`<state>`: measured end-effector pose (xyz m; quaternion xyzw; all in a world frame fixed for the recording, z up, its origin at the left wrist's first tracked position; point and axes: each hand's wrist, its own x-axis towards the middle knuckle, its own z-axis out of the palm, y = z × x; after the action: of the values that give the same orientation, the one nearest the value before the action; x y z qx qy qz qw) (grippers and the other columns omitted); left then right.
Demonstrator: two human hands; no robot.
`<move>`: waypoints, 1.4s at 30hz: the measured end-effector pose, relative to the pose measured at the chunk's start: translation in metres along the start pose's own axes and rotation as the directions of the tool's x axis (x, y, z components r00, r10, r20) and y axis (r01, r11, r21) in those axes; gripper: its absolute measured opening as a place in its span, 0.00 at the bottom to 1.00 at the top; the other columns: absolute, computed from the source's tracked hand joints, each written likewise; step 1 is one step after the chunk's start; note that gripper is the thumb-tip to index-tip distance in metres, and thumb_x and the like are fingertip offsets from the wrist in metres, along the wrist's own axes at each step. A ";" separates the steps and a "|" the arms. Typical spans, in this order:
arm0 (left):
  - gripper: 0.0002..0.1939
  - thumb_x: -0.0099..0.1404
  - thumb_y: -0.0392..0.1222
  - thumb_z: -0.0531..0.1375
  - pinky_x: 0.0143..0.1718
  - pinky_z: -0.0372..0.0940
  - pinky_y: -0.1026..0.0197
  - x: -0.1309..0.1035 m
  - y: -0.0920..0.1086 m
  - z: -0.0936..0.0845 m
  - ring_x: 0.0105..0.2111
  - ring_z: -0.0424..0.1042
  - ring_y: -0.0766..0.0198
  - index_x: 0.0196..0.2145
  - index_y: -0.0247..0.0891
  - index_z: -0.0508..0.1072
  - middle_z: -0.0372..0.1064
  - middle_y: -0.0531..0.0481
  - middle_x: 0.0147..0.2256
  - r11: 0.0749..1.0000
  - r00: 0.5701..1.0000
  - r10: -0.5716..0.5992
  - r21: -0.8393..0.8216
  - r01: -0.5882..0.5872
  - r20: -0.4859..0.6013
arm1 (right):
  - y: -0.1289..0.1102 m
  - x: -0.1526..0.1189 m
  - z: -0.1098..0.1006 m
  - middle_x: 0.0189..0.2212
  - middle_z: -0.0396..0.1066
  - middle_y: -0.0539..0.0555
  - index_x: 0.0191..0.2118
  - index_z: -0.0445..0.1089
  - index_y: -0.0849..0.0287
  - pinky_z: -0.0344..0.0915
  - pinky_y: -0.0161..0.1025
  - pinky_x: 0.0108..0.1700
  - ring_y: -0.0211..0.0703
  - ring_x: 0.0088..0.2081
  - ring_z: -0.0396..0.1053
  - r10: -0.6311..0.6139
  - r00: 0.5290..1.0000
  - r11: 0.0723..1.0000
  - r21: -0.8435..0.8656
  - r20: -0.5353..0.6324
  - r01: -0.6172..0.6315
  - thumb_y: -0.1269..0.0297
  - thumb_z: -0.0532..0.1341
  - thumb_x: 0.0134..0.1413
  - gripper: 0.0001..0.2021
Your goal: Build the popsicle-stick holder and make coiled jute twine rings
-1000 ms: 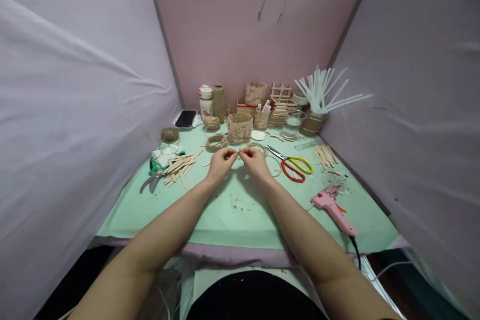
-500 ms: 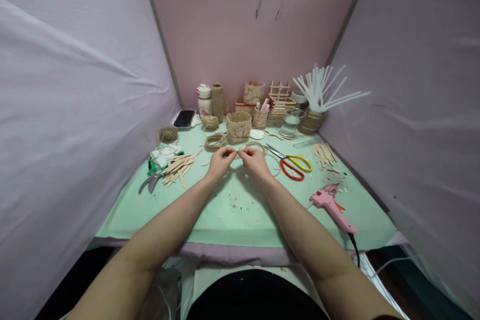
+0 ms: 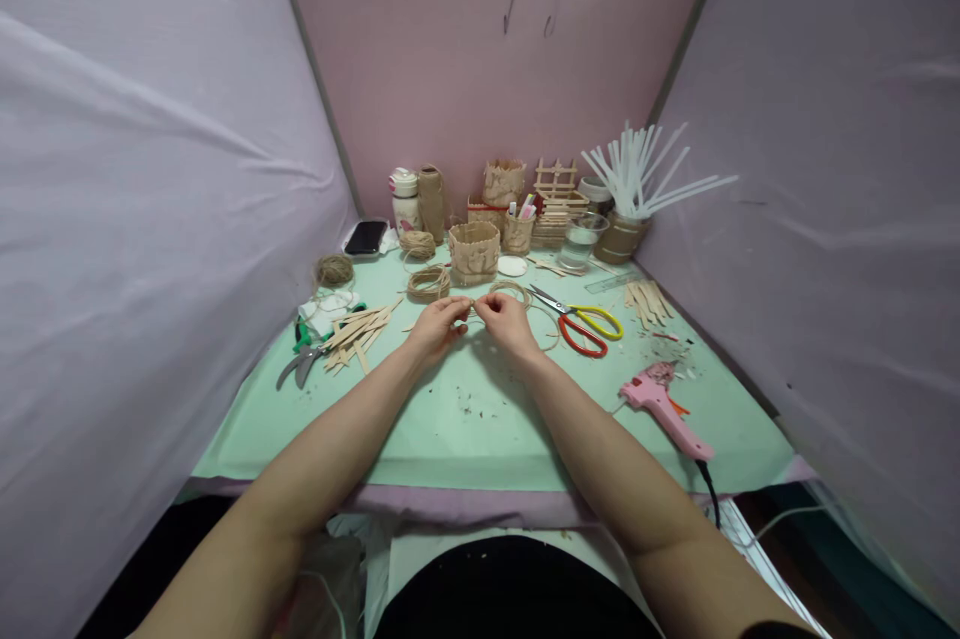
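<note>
My left hand [image 3: 439, 327] and my right hand [image 3: 507, 321] meet over the middle of the table, fingertips almost touching. Between them is a thin piece of jute twine [image 3: 473, 307], mostly hidden by the fingers. The right thumb and forefinger pinch it. On the left, the fingers are bent around its end, with the thumb held a little lower. A loose loop of twine [image 3: 556, 331] lies right of my right hand. Just behind the hands are a coil of twine [image 3: 428, 285] and a small wood-strip basket [image 3: 474, 257].
Red-and-yellow scissors [image 3: 581, 322] lie open at right, with a pink glue gun [image 3: 664, 409] nearer me. Pruning shears [image 3: 301, 365] and wooden strips [image 3: 361, 331] are at left. A water cup [image 3: 580, 244] and a pot of glue sticks [image 3: 622, 237] stand at the back.
The left thumb has dropped away from the forefinger, and the left fingers have straightened somewhat. The right hand keeps its pinch. The whole view has shifted slightly.
</note>
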<state>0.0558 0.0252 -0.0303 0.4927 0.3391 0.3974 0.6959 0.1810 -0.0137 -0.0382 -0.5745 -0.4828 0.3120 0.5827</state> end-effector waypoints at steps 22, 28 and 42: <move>0.09 0.53 0.46 0.63 0.37 0.62 0.61 0.003 -0.007 -0.005 0.34 0.69 0.62 0.27 0.37 0.76 0.73 0.48 0.31 0.742 0.866 0.499 0.532 -0.407 -0.034 | -0.001 -0.004 -0.001 0.25 0.69 0.52 0.25 0.71 0.57 0.62 0.38 0.35 0.41 0.30 0.66 -0.269 0.958 0.940 -0.243 -0.100 0.239 0.64 0.58 0.49 0.07; 0.07 0.51 0.43 0.64 0.29 0.60 0.63 0.004 -0.006 -0.002 0.28 0.67 0.66 0.25 0.36 0.74 0.71 0.50 0.26 0.958 0.974 0.163 0.261 -0.119 -0.156 | -0.005 -0.010 0.002 0.25 0.65 0.51 0.23 0.65 0.57 0.60 0.38 0.35 0.41 0.30 0.63 -0.401 0.914 0.873 -0.329 -0.060 0.361 0.67 0.57 0.50 0.07; 0.14 0.46 0.46 0.69 0.38 0.65 0.59 0.007 0.003 -0.012 0.31 0.71 0.62 0.28 0.35 0.77 0.75 0.48 0.29 0.869 0.957 0.289 0.415 -0.268 0.012 | -0.004 -0.006 0.001 0.24 0.66 0.51 0.24 0.67 0.57 0.60 0.37 0.35 0.40 0.30 0.63 -0.339 0.934 0.926 -0.217 -0.114 0.309 0.64 0.57 0.48 0.06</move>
<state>0.0477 0.0373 -0.0319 0.6619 0.3583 0.4253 0.5027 0.1774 -0.0189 -0.0360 -0.5629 -0.5544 0.1181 0.6016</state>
